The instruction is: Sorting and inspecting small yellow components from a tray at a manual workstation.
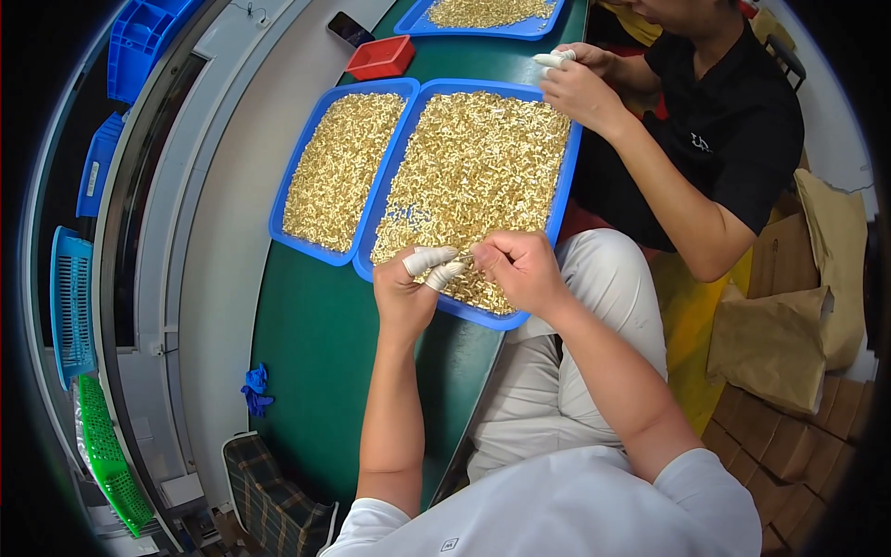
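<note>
brass-coloured small parts [473, 172] fill the blue tray [561, 190] where we pinch a few between our left hand [408, 283] and right hand [518, 267], fingers narrowly closed.

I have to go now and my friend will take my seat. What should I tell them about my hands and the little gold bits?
Left hand: white finger covers on two fingers, tips pinched toward the right hand; what is between them is too small to see.
Right hand: bare, closed in a pinch meeting the left, over the near corner of the big blue tray.
Small gold pieces fill that tray; a second blue tray beside it on the left is full too.
A co-worker's hands work at the far corner of the big tray.
Done: cannot tell. Left: both trays are heaped.
</note>
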{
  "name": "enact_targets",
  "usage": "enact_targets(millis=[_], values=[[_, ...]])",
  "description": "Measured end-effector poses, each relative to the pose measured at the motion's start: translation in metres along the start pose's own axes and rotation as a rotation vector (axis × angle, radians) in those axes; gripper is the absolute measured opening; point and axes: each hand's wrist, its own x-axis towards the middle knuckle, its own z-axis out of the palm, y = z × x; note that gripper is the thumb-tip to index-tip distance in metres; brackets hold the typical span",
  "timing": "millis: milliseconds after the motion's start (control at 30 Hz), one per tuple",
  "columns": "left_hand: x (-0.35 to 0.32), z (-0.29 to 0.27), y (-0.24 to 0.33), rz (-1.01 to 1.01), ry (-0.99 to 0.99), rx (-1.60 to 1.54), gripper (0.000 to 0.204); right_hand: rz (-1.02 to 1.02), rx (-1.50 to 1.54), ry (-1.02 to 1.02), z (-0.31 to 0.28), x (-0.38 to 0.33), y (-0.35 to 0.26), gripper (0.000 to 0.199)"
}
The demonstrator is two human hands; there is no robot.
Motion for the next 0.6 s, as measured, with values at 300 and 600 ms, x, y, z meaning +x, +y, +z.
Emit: enact_targets(millis=[300,600], values=[[-0.002,0.002,-0.007,-0.033,0.058,-0.126,0.017,0.006,0.146,0.067,-0.002,-0.002,-0.002,0.034],[-0.006,0.016,0.003,-0.064,0.174,-0.517,0.019,-0.019,0.154,0.062,-0.002,-0.003,-0.002,0.035]])
